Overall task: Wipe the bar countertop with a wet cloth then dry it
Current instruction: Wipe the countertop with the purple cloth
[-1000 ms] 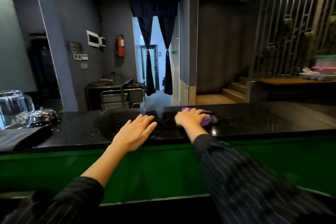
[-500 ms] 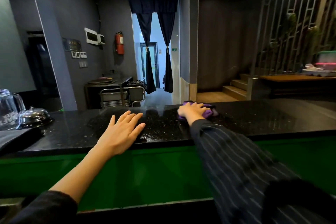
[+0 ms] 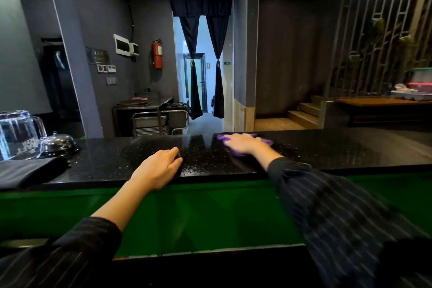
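The black speckled bar countertop [image 3: 339, 149] runs across the view above a green front panel. My right hand [image 3: 243, 144] presses flat on a purple cloth [image 3: 266, 141] near the counter's far edge, right of centre; the cloth shows around my fingers. Wet streaks and droplets shine on the stone between my hands. My left hand [image 3: 159, 168] rests at the near edge of the counter with its fingers curled under, nothing visible in it.
At the far left of the counter stand an upturned glass mug [image 3: 16, 133], a metal call bell [image 3: 57, 144] and a folded dark grey cloth [image 3: 28, 170]. Behind the bar are a steel cart [image 3: 161, 121], a curtained doorway and wooden steps.
My right hand has slid the purple cloth to the right along the far edge. My left hand, flat with spread fingers before, has pulled back to the near edge and curled its fingers.
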{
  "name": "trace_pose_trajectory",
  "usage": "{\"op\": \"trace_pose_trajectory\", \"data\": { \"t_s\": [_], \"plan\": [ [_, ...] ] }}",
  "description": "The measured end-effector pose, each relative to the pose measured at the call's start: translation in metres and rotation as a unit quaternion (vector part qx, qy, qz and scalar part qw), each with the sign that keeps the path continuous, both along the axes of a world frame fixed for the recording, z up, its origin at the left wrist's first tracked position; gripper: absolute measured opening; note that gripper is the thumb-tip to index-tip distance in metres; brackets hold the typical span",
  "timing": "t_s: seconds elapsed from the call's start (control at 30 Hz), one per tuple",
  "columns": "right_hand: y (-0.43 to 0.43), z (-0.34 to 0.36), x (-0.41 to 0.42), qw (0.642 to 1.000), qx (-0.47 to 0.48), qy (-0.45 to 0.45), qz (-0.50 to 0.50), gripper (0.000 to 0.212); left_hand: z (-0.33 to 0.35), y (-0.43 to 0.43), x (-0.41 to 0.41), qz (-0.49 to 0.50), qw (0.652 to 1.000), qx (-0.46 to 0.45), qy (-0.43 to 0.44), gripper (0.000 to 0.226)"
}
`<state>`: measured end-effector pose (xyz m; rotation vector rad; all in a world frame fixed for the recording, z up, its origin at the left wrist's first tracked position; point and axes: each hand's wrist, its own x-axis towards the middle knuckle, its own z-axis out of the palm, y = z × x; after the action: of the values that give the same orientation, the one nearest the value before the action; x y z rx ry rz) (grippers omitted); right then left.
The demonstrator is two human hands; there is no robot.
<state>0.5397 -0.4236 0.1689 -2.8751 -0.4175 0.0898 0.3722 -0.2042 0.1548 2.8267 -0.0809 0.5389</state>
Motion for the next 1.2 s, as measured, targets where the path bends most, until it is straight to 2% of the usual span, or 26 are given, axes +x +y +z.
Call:
{"op": "trace_pose_trajectory", "data": {
  "t_s": [0.13, 0.27, 0.3, 0.4, 0.5, 0.53, 0.63, 0.73, 0.8, 0.87, 0.97, 1.07, 1.2],
  "plan": [
    [-0.082, 0.000, 0.002, 0.990, 0.002, -0.015, -0.140, 0.059, -0.003, 0.000, 0.002, 0.025, 0.999, 0.039, -0.024, 0.031],
    [-0.047, 0.004, -0.020, 0.977, -0.034, -0.004, -0.213, 0.063, -0.002, -0.003, 0.003, 0.067, 0.995, 0.068, -0.034, 0.033],
    [-0.027, 0.005, -0.027, 0.982, -0.031, -0.008, -0.186, 0.063, -0.001, -0.004, 0.002, 0.073, 0.994, 0.072, -0.034, 0.033],
    [0.028, 0.000, -0.059, 1.000, -0.016, -0.014, -0.005, 0.059, 0.003, -0.008, -0.005, 0.073, 0.995, 0.071, -0.016, 0.035],
    [0.033, 0.001, -0.081, 0.990, -0.016, -0.013, 0.141, 0.053, 0.006, 0.011, -0.018, 0.001, 0.997, 0.080, -0.002, 0.044],
    [0.018, 0.005, -0.085, 0.985, 0.026, 0.008, 0.168, 0.051, 0.006, 0.026, -0.026, -0.013, 0.995, 0.101, 0.003, 0.054],
    [-0.041, 0.010, -0.083, 0.969, 0.174, 0.084, 0.154, 0.038, -0.004, 0.094, -0.056, 0.050, 0.991, 0.125, 0.005, 0.078],
    [-0.063, 0.004, -0.063, 0.975, 0.207, 0.046, 0.063, 0.038, -0.015, 0.137, -0.078, 0.126, 0.984, 0.123, -0.012, 0.085],
    [-0.043, -0.001, -0.052, 0.994, 0.109, 0.014, -0.017, 0.054, -0.014, 0.136, -0.076, 0.131, 0.982, 0.138, -0.010, 0.090],
    [-0.005, -0.003, -0.052, 0.994, 0.006, -0.007, -0.105, 0.071, -0.012, 0.134, -0.068, 0.133, 0.981, 0.142, 0.002, 0.098],
    [0.070, -0.002, -0.053, 0.987, -0.008, -0.021, -0.158, 0.082, -0.011, 0.138, -0.063, 0.121, 0.983, 0.139, 0.002, 0.120],
    [0.154, -0.003, -0.052, 0.992, -0.010, -0.025, -0.122, 0.077, -0.011, 0.144, -0.060, 0.102, 0.985, 0.140, 0.010, 0.127],
    [0.242, 0.002, -0.063, 0.999, -0.030, -0.029, 0.001, 0.068, -0.006, 0.148, -0.055, 0.089, 0.986, 0.136, 0.040, 0.117]
  ]
}}
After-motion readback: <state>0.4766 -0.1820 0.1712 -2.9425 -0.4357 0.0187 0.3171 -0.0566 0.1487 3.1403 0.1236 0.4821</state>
